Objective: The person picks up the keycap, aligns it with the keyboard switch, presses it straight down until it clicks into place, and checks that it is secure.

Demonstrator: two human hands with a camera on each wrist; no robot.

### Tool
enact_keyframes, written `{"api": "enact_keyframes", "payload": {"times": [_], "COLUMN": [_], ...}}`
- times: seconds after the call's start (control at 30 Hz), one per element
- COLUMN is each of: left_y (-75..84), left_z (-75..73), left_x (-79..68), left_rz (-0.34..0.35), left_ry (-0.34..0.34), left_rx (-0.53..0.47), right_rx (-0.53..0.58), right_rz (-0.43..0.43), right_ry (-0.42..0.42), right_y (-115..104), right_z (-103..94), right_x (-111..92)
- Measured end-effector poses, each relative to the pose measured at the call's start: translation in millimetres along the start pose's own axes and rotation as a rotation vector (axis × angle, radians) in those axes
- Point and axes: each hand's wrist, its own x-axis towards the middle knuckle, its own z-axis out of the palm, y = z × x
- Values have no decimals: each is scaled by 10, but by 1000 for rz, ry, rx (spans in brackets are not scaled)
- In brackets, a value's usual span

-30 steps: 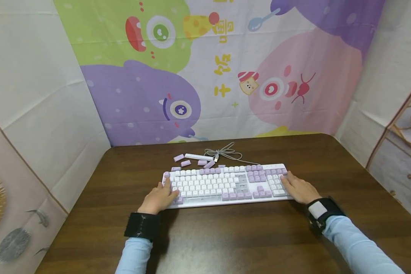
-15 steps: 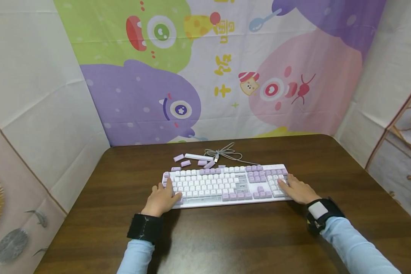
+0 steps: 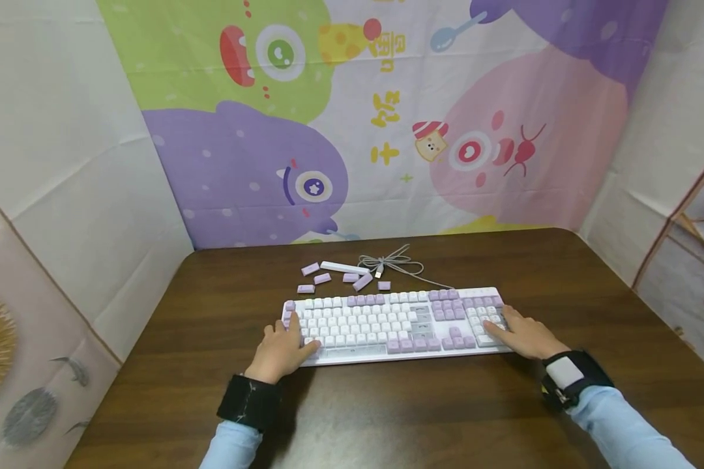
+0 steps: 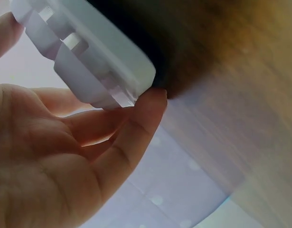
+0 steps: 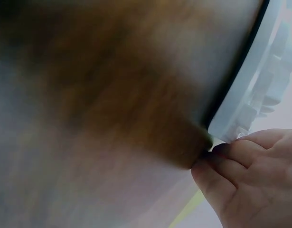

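Observation:
A white and lilac keyboard (image 3: 352,320) lies flat on the brown table, with bare grey slots in its bottom row and right of its letter keys. My left hand (image 3: 278,355) grips its left end, thumb over the front corner keys. In the left wrist view the fingers of the left hand (image 4: 65,161) curl against the side of the keyboard (image 4: 119,57). At the other end, my right hand (image 3: 525,333) holds the keyboard with its thumb over the number pad. The right wrist view has the fingertips of the right hand (image 5: 259,175) bent at the keyboard's corner (image 5: 231,121).
Behind the keyboard lie several loose lilac keycaps (image 3: 322,278) and a long white space bar (image 3: 344,268). A bundled grey cable (image 3: 392,260) with its USB plug rests beside them and runs to the keyboard's back edge. A cartoon-print cloth (image 3: 387,195) hangs behind the table (image 3: 211,306).
Both hands have drawn the keyboard a little nearer to me. A wider gap now shows between it and the loose keycaps, and one lilac keycap behind it has come into full view.

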Motion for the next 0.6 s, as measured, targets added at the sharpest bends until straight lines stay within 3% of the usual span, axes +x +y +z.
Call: {"api": "enact_keyframes", "payload": {"times": [0.4,0.6], "left_y": [48,91], "left_z": [129,147], "left_x": [-290,-419], "left_rz": [54,65], "left_ry": [138,143], "left_rx": [51,51], "right_rx": [-50,-21], "right_rz": [-20,-26], "right_ry": [13,-1], "right_y": [56,85], "right_z": [98,91], "right_x": [-236,-358]}}
